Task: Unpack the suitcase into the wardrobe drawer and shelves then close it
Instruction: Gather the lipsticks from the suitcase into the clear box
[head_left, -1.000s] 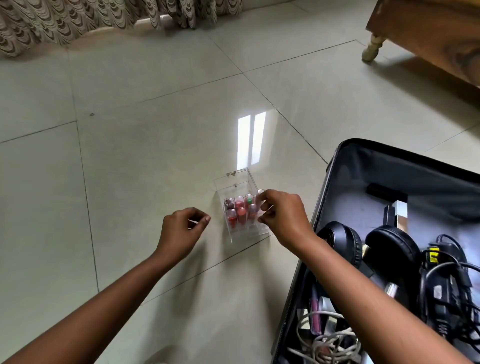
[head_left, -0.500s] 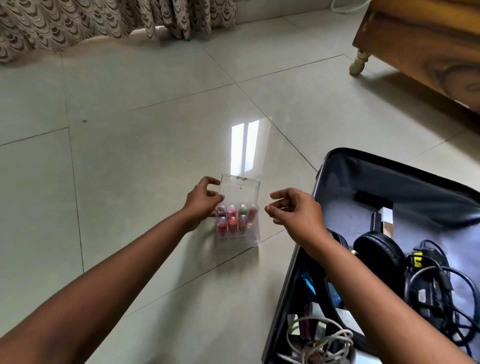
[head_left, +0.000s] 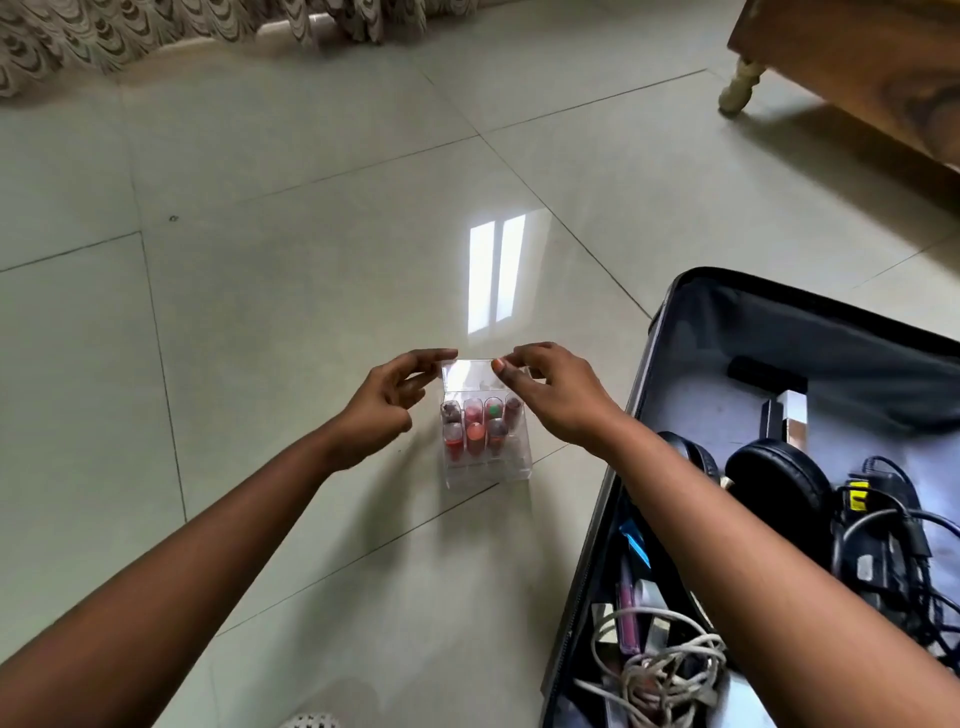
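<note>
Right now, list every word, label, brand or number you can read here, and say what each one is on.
No text here can be read.
Yellow tag on the black cables in the suitcase: dark marks, too blurred to read.
Clear lipstick case on the floor: no label visible.
Black headphones: no brand visible.

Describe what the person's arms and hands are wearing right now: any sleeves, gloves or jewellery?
Nothing shows on them. Both forearms are bare as far as the frame shows, with no sleeves. The left hand and right hand carry no gloves, rings, watch or bracelets.
</note>
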